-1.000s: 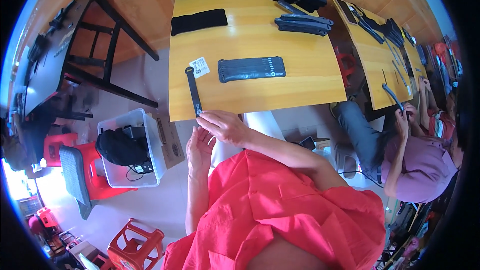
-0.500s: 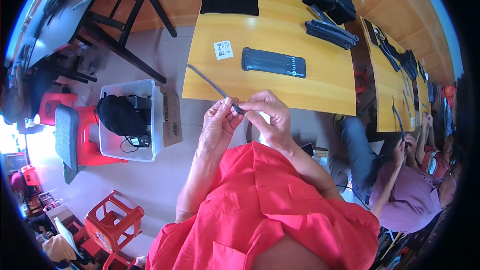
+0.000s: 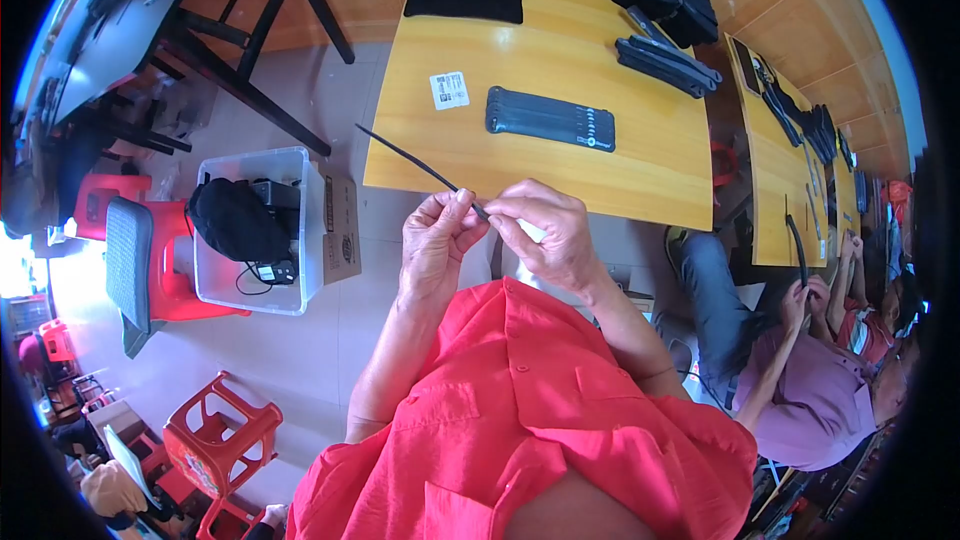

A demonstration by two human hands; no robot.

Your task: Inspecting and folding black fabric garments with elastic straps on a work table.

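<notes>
Hands were pictured at work just near of a yellow wooden table [image 3: 620, 165]: the left hand [image 3: 435, 240] and the right hand [image 3: 545, 235] were both pinched narrowly on the near end of a thin black rod [image 3: 415, 165], which slanted up and to the left, its tip over the floor beside the table's left edge. Judged from the frame, the step would be done well if the rod were kept steady by one pinch while the end was worked by the other, fingertips close together. On the table were laid a flat black pouch [image 3: 550, 118], a white label [image 3: 449, 90] and a black cloth strip [image 3: 463, 2]. To the left, a clear plastic bin [image 3: 305, 230] holding dark gear was seen on the floor, with red stools [image 3: 215, 440] nearer. At far right, a seated person in purple [image 3: 815, 405] was shown.
</notes>
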